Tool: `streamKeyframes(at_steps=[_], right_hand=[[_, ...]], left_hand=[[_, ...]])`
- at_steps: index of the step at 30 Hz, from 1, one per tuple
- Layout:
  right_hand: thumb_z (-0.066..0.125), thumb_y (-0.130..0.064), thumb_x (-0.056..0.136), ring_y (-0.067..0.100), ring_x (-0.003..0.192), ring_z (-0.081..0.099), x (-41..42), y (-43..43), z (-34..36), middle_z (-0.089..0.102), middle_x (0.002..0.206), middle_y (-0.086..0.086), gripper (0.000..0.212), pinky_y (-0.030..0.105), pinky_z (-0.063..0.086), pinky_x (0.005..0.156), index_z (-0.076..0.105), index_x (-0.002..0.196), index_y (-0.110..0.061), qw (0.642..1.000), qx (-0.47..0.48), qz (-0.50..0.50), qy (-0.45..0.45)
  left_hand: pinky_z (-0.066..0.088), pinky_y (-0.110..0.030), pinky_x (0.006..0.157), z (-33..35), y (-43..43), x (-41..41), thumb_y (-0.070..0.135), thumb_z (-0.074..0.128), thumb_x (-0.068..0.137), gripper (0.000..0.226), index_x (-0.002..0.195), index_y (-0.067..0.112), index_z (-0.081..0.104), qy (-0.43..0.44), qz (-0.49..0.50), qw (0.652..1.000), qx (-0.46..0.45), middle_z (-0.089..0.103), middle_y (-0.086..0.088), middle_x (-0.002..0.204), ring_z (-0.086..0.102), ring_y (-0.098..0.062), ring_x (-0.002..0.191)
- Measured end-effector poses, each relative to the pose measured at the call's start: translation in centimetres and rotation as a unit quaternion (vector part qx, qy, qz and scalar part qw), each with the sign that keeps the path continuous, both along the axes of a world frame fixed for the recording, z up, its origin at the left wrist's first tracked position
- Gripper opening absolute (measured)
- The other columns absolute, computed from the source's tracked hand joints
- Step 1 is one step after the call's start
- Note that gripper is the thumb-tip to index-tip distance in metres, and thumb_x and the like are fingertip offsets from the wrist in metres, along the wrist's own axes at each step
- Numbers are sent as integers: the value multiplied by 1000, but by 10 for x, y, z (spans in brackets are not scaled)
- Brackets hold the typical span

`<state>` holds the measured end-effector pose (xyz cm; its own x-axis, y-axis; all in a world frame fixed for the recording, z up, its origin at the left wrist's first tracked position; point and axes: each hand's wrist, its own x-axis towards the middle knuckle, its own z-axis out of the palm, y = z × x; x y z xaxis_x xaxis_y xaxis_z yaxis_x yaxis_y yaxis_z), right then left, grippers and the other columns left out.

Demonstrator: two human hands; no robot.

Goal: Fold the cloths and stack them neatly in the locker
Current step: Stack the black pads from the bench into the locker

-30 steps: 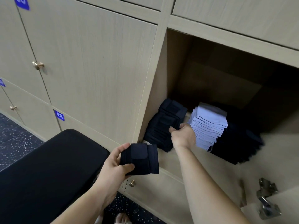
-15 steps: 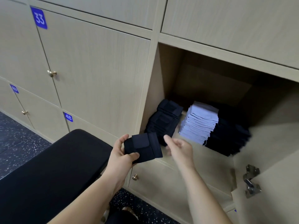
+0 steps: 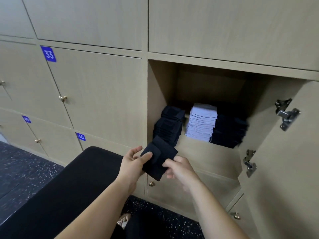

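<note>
The open locker (image 3: 160, 87) holds 3 stacks: a dark stack (image 3: 170, 125) at left, a white stack (image 3: 202, 123) in the middle, and a second dark stack (image 3: 229, 130) at right. The black bench (image 3: 69, 187) sits below left. The folded dark cloth (image 3: 159, 158) is outside the locker, near its lower left corner. The left hand (image 3: 133, 163) pinches the cloth's left edge, thumb on top. The right hand (image 3: 179, 168), slightly blurred, curls its fingers onto the near right edge. Step in hand: likely final squaring. The next move calls for placing the cloth squarely on the left dark stack.
</note>
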<state>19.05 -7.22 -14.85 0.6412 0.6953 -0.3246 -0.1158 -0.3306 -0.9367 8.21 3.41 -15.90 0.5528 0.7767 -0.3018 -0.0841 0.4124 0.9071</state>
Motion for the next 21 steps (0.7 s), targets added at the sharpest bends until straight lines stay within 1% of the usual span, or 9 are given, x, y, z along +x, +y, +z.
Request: streamKeyframes(at_steps=[4,7,8,11,13,15,17,19,21], right_hand=[[53,-5,83,15,58,49,9,-9,8,53,70,2,13,26,41,56,54,74,-13,996,-37,46,-67],[56,-6,81,17,62,42,17,-17,10,45,66,2,18,28,35,57,49,67,-15,994,-30,41,-92],[60,-9,81,16,62,43,20,-20,10,45,64,1,19,27,35,58,50,66,-15,995,-18,25,-91],[69,-16,83,12,58,57,26,-28,7,60,66,0,13,24,47,59,61,72,-14,999,30,-31,-5],[71,-18,83,13,58,62,27,-32,2,66,66,1,9,25,49,61,65,79,-13,996,49,-49,59],[71,-15,85,15,59,64,28,-32,-6,66,63,3,13,25,48,60,62,76,-12,991,73,-58,96],[69,-11,86,15,58,62,30,-28,-15,66,65,4,17,24,48,58,59,73,-12,987,94,-85,103],[68,-8,87,13,55,59,35,-22,-19,66,68,7,18,22,46,54,58,71,-11,983,108,-124,76],[66,-6,87,12,50,53,46,-14,-23,59,66,9,23,20,43,49,53,68,-9,983,107,-146,22]], left_hand=[[55,-33,77,8,0,-3,8,69,89,37,122,16,56,60,-49,994,82,65,-8,90,67,-21,88],[59,-39,78,14,-6,-1,3,61,93,9,102,5,59,110,-112,979,133,67,-16,91,67,-24,85],[59,-40,79,14,-8,1,2,58,94,1,94,3,57,115,-121,978,126,65,-17,92,67,-25,86],[59,-35,73,11,-12,11,1,54,96,8,90,5,51,80,-82,991,64,63,-15,99,66,-29,98],[58,-33,71,12,-16,18,0,52,97,4,94,2,55,31,-43,999,-2,67,-14,106,66,-29,101],[59,-30,66,13,-20,24,-1,51,98,6,102,-1,56,-9,-18,998,-56,68,-16,104,68,-26,94],[60,-28,61,12,-24,31,-2,53,97,11,104,6,52,-28,-13,996,-85,69,-18,100,69,-25,88],[61,-29,67,9,-22,37,-2,58,94,15,100,10,50,-23,-14,996,-90,70,-18,99,70,-23,84],[60,-31,75,3,-14,44,0,62,92,15,92,7,49,23,-17,998,-49,69,-14,96,67,-20,76]])
